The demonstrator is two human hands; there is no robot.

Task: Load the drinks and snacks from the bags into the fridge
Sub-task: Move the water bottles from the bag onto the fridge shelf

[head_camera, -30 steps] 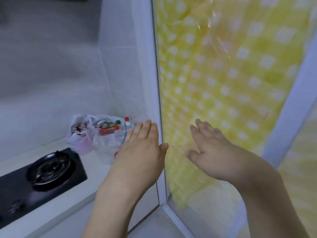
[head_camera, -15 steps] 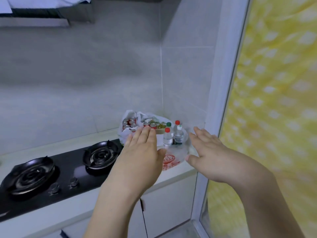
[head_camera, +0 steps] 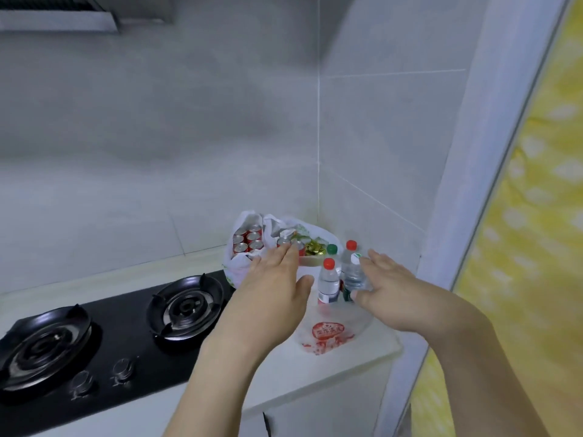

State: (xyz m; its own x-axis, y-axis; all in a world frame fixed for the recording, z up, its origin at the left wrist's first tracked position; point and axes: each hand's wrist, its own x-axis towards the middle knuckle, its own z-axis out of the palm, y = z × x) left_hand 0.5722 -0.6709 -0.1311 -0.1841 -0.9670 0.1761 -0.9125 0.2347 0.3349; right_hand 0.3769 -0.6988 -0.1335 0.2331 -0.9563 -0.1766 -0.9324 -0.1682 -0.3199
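Observation:
In the counter's far right corner stand two bags. A white plastic bag holds several red drink cans. A clear bag with a red print holds small water bottles, one red-capped bottle in front and others behind, beside gold-wrapped snacks. My left hand hovers flat, fingers straight, over the white bag's edge. My right hand reaches beside the bottles with fingers extended, holding nothing. No fridge is in view.
A black two-burner gas hob with knobs fills the counter's left part. The white counter ends at a white door frame on the right, with a yellow checked curtain behind glass. Grey tiled walls stand behind.
The view has swung left from the curtained door toward the counter. Both hands have moved forward and now sit over the bags, still flat and holding nothing.

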